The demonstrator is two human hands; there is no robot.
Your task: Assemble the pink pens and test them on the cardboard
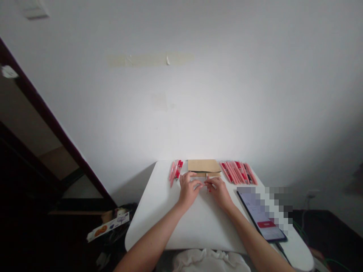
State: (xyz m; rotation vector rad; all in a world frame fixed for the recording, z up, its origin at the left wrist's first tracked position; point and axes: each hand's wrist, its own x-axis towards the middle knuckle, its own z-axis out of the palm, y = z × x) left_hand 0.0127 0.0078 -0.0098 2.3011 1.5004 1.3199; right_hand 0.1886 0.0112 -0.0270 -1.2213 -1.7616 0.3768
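Observation:
My left hand [188, 189] and my right hand [219, 191] meet over the far half of the white table [198, 226], fingertips almost touching. Between the right thumb and fingers is a slim pen [207, 176]; its pale end shows above the fingers, and a bit of red shows below them. The left thumb and forefinger are pinched together beside it, but what they hold is too small to make out. Just beyond the hands lies a brown cardboard piece [203, 165], with another brown strip along its near edge.
Several pink and red pens [238, 173] lie in a row at the table's far right; a smaller group of pens [176, 170] lies at the far left. A tablet [262, 217] rests near the right edge, with a cable below it. The wall [181, 124] stands directly behind.

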